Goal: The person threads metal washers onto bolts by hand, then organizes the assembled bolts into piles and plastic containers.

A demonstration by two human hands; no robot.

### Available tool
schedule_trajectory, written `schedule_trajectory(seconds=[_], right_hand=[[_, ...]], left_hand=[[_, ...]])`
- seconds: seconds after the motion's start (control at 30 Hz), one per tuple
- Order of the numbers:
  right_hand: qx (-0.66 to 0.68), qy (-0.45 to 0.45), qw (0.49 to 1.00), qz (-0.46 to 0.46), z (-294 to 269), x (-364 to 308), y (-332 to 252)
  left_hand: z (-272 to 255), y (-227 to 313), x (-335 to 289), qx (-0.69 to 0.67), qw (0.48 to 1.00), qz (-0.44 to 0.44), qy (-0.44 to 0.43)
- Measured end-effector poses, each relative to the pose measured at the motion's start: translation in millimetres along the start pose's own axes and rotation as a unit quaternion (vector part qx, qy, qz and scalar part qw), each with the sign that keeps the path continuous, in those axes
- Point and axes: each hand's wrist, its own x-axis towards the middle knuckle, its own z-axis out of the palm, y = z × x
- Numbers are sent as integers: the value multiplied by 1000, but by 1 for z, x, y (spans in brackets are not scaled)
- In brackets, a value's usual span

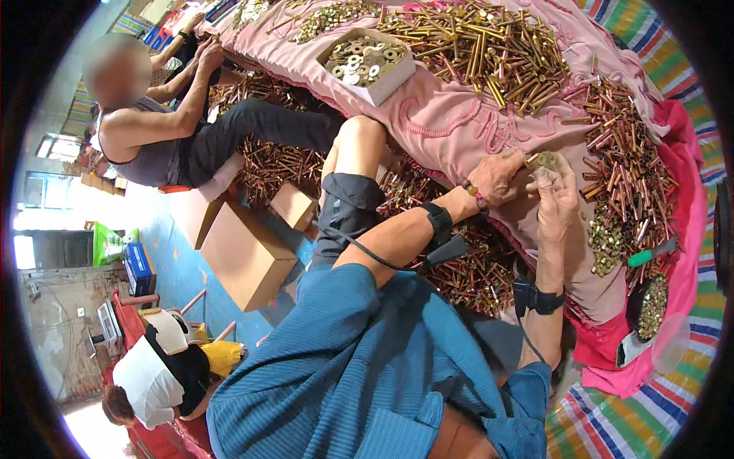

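My left hand (497, 177), with a beaded bracelet at the wrist, is closed, its fingertips pinched beside my right hand. My right hand (554, 195) has its fingers curled around a small dull brass-coloured metal part (544, 161); its exact kind is too small to tell. Both hands are held close together above a pink cloth (459, 122). Right of them lies a long heap of copper-coloured metal tubes or bolts (623, 153). Beyond them spreads a heap of long brass-coloured bolts (489, 50). A white box (375, 84) of flat washers stands to the upper left.
Below the cloth lies another heap of metal rods (478, 260). Small nuts (604, 245), a green-handled tool (650, 252) and a container of small parts (652, 306) are at right. Cardboard boxes (245, 252) stand at left. Another person (153, 138) sits working at upper left.
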Motion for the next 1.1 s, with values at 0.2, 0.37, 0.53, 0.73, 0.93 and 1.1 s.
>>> schedule_trajectory(seconds=[0.2, 0.37, 0.53, 0.73, 0.93, 1.1], right_hand=[[-21, -1, 1000, -11, -2, 6, -3], [-41, 9, 999, -3, -9, 2, 12], [-190, 16, 978, 80, -13, -3, 28], [-310, 28, 950, -22, -20, 5, 56], [-362, 43, 930, 51, -8, -2, 28], [-395, 52, 917, 12, -12, -5, 38]], left_hand=[[3, 1, 3, -2, 1000, 23, 17], [1, 1, 4, 6, 999, 13, 30], [5, -5, 1, -7, 996, 53, 74], [12, -5, -4, -1, 999, -9, 43], [21, -1, -3, -29, 998, 1, 61], [14, 3, -2, -30, 999, -14, 43]])
